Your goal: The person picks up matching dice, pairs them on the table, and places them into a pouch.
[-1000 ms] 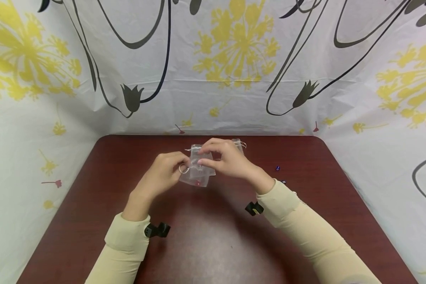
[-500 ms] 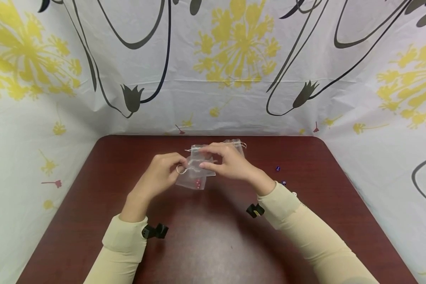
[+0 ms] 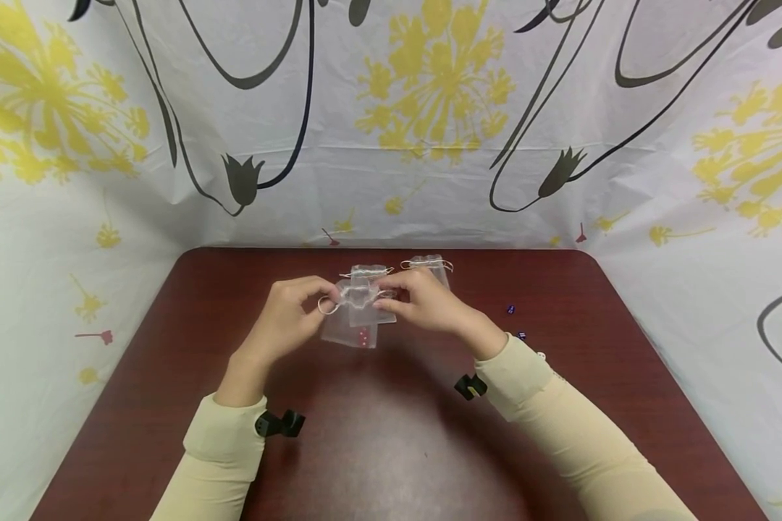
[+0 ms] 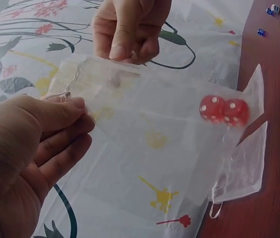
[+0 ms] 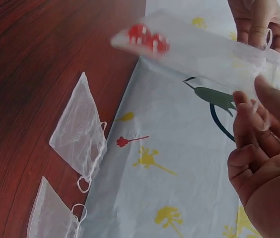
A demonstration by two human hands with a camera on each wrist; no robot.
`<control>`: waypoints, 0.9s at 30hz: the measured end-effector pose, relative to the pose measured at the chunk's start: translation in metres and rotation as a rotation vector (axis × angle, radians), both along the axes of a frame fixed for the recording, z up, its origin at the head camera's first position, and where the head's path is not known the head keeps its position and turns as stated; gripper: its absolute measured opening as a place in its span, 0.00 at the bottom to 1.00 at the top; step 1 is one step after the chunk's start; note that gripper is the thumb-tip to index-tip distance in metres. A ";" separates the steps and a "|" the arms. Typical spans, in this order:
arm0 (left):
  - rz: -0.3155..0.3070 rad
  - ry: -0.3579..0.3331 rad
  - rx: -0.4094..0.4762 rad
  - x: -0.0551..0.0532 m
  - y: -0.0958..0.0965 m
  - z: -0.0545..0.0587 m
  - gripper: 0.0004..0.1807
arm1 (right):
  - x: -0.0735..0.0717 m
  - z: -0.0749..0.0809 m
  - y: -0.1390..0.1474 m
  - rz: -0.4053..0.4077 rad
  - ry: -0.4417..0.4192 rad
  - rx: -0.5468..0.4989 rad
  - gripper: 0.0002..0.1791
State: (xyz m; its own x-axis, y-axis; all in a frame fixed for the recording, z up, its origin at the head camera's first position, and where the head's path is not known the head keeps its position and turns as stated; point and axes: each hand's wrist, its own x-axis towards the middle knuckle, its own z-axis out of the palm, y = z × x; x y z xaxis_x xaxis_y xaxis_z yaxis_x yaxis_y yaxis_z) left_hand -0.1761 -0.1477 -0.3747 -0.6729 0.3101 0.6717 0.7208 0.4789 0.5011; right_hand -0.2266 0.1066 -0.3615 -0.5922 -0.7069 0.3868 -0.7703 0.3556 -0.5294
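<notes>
A sheer white drawstring pouch (image 3: 339, 327) hangs between the two hands, with red dice (image 4: 212, 109) in its bottom corner. My left hand (image 3: 295, 310) pinches one upper corner between thumb and fingers, where a cord loop (image 3: 328, 305) sticks out. At the opposite upper corner, my right hand (image 3: 423, 300) pinches the cord with thumb and forefinger; the other fingers curl in the right wrist view. The mouth of the pouch looks gathered along its cord. In the head view it overlaps a second sheer pouch (image 3: 369, 271) lying on the table behind.
Another sheer pouch (image 3: 430, 265) lies at the back of the dark red table (image 3: 378, 434). To the right are blue dice (image 3: 510, 309) and a white die (image 3: 541, 355) beside the right sleeve. A patterned white cloth (image 3: 391, 181) rises behind the table.
My left hand has moved slightly left with the pouch, spreading its top. My right fingers have come down to its other corner. The red dice show more plainly, and the pouch behind is less covered.
</notes>
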 end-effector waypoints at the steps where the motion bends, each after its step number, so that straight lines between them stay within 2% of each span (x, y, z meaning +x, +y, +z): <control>1: 0.001 0.001 0.004 0.000 0.000 -0.001 0.11 | 0.000 0.000 0.000 -0.004 0.009 0.005 0.10; 3: 0.005 0.002 0.011 -0.001 0.000 -0.002 0.11 | 0.000 -0.001 0.002 -0.010 0.019 0.009 0.06; 11: 0.007 -0.005 0.048 -0.001 -0.002 -0.007 0.05 | 0.000 0.000 0.004 -0.026 -0.017 -0.043 0.06; 17: 0.055 -0.008 0.069 0.001 -0.002 -0.008 0.05 | 0.000 0.003 0.006 -0.038 -0.001 -0.089 0.05; 20: 0.068 -0.017 0.137 0.002 -0.002 -0.007 0.06 | 0.002 0.004 0.008 -0.048 -0.005 -0.103 0.06; 23: 0.087 -0.022 0.244 0.003 -0.001 -0.006 0.06 | 0.003 0.004 0.009 -0.067 -0.013 -0.123 0.06; 27: 0.157 -0.006 0.387 0.003 -0.001 -0.003 0.04 | 0.004 0.005 0.011 -0.105 0.026 -0.147 0.06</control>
